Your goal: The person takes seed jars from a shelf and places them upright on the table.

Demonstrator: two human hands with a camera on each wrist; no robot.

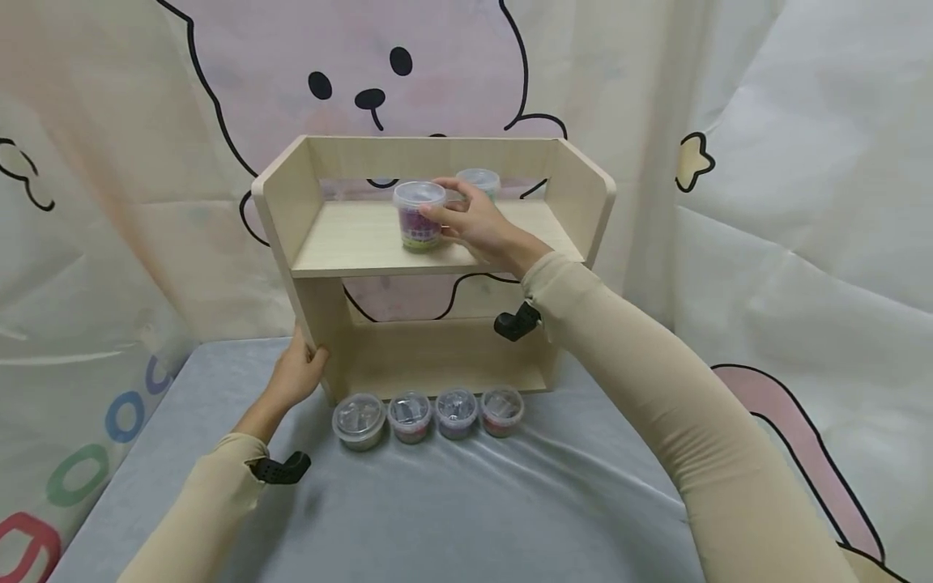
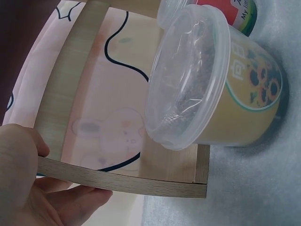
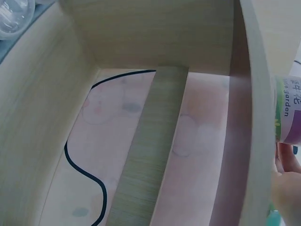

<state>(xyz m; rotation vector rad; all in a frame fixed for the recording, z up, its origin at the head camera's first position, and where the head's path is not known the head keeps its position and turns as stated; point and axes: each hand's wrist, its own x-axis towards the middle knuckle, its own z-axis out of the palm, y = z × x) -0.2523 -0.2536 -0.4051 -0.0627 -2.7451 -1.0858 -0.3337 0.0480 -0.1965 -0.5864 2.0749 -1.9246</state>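
My right hand [image 1: 481,227] grips a clear-lidded plastic tub [image 1: 419,217] with a purple label and yellow-green base, at the upper shelf of a pale wooden rack [image 1: 342,235]. In the right wrist view only part of that tub [image 3: 289,110] and a few fingers show at the right edge. Behind the hand, a second lidded tub [image 1: 481,181] stands on the same shelf, partly hidden. My left hand [image 1: 295,374] holds the rack's left side panel low down, thumb inside and fingers outside, as the left wrist view shows its edge [image 2: 122,182] between them.
Several lidded tubs stand in a row before the rack on the grey-blue cloth: a larger one [image 1: 359,421] at left, smaller ones [image 1: 411,416] beside it. The rack's lower compartment [image 1: 445,352] lies behind them. A printed curtain [image 1: 802,202] hangs around the table [image 1: 437,518].
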